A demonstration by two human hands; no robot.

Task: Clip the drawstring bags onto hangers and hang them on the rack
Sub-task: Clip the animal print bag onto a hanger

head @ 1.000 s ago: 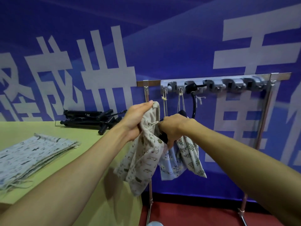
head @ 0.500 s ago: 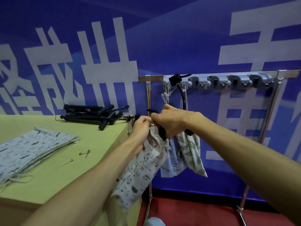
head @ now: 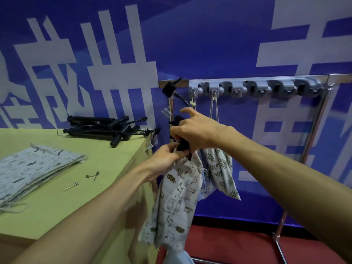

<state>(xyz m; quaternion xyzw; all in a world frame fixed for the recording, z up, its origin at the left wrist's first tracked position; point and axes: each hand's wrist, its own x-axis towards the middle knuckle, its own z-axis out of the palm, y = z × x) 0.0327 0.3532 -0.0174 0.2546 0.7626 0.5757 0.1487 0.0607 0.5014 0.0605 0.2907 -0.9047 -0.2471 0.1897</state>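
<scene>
Left hand [head: 167,155] pinches the gathered mouth of the cream animal-print drawstring bag [head: 177,197]; right hand [head: 198,133] grips the black plastic clip hanger [head: 182,144], forefinger out. Feed the hem squarely into the clip before releasing, I'd say. The bag dangles flat, seemingly empty, beside a leaf-print cloth bag [head: 221,168] under the rack's grey hook strip [head: 253,89]; folded printed bags [head: 34,168] wait on the yellow-green table [head: 114,178].
</scene>
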